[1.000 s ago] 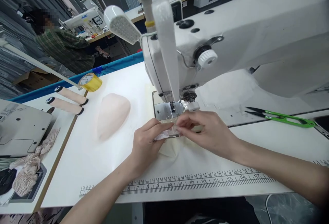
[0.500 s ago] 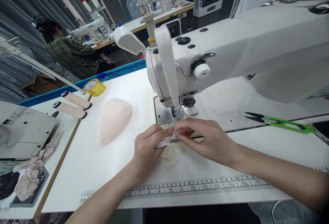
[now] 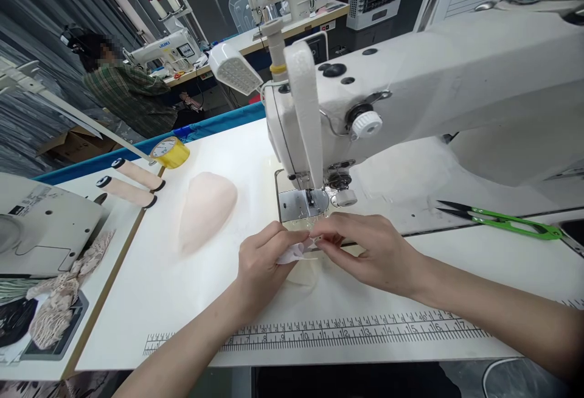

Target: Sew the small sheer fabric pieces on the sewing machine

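Note:
My left hand and my right hand meet just in front of the needle plate of the white sewing machine. Both pinch a small piece of white lacy fabric between thumb and fingers. A pale cream fabric piece lies under the hands on the white table. The pinched piece is partly hidden by my fingers.
A pale pink moulded cup lies left of the machine. Green thread snips rest at the right. Yellow tape roll and two pink rolls sit at the far left, beige lace nearer. A printed ruler runs along the front edge. A person sits behind.
Both hands have drawn slightly toward me, away from the needle plate, still pinching the small white piece. The view has tilted a little.

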Demonstrator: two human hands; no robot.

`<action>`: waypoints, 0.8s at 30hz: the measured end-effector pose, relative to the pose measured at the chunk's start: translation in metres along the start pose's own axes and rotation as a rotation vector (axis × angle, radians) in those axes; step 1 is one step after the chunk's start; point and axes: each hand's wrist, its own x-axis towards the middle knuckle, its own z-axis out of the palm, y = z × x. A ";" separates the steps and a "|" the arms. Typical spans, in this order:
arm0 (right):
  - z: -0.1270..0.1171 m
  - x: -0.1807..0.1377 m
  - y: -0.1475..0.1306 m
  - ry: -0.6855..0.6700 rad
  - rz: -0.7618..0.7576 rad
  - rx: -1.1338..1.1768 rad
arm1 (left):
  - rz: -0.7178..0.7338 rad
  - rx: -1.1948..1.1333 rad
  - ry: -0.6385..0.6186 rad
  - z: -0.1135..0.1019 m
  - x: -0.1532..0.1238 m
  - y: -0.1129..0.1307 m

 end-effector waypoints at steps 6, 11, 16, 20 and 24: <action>-0.004 -0.003 0.004 0.113 -0.261 -0.334 | 0.069 0.017 0.029 0.000 0.002 0.002; -0.012 -0.007 0.004 0.042 -0.558 -0.485 | 0.063 -0.036 0.022 0.001 0.002 0.005; -0.019 -0.009 0.000 0.001 -0.722 -0.589 | -0.016 -0.174 -0.062 -0.003 0.002 0.010; -0.017 -0.008 -0.004 0.016 -0.600 -0.508 | -0.238 -0.347 -0.220 -0.006 0.003 0.014; -0.007 -0.003 0.000 -0.043 -0.059 -0.261 | -0.561 -0.299 -0.440 0.001 0.002 0.008</action>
